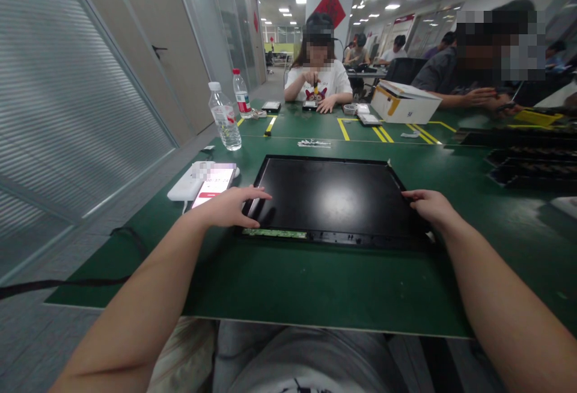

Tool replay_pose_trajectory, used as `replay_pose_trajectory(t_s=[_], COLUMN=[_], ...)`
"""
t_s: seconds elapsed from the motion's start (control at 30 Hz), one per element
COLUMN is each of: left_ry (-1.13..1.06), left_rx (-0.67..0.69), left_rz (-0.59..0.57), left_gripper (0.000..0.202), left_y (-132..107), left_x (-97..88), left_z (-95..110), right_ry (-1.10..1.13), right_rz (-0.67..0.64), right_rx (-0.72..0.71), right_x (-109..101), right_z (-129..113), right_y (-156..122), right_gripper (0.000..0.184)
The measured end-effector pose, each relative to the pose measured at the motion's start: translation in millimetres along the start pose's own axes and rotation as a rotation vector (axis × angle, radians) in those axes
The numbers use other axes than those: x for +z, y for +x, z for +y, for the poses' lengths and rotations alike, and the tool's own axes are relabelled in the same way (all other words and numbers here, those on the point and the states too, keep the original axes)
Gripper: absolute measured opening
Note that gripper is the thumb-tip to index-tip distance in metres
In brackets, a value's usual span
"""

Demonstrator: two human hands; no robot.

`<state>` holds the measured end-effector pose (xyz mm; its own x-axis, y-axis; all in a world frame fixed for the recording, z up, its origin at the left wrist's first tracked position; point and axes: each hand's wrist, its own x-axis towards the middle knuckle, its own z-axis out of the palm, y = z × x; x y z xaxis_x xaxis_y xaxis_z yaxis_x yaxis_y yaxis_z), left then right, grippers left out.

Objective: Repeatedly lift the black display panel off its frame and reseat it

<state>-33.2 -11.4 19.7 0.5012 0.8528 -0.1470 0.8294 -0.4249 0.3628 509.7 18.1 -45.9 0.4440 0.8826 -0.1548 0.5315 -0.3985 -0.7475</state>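
Green table [324, 288], black screen panel [324, 198] lying flat before me, my left hand [229, 205] spread wide over its left edge, my right hand [430, 208] gripping its right rim, lit phone [216, 181] partly hidden by my left hand, water bottles [226, 121] beyond, co-worker [338, 83] across.

A white-capped bottle [225, 118] is standing on the green table [315, 288], a red-capped bottle [242, 96] just behind — and a phone [215, 184] is glowing nearer. Farther back, a white box [401, 104] is sitting near a co-worker in white [339, 82].
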Motion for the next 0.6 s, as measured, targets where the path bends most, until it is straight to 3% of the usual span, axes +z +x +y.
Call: replay_pose_trajectory(t_s=[0.33,0.6], left_ry=[0.034,0.078], left_rx=[-0.004,-0.009], left_rz=[0.006,0.001], left_gripper=[0.079,0.078], left_y=[0,0], left_x=[-0.8,-3.6], left_z=[7,12], right_ry=[-0.021,-0.182], right_rz=[0.008,0.081], right_rx=[-0.006,-0.123], right_x=[2,2], right_z=[1,-5], right_y=[1,-11], right_gripper=[0.053,0.053])
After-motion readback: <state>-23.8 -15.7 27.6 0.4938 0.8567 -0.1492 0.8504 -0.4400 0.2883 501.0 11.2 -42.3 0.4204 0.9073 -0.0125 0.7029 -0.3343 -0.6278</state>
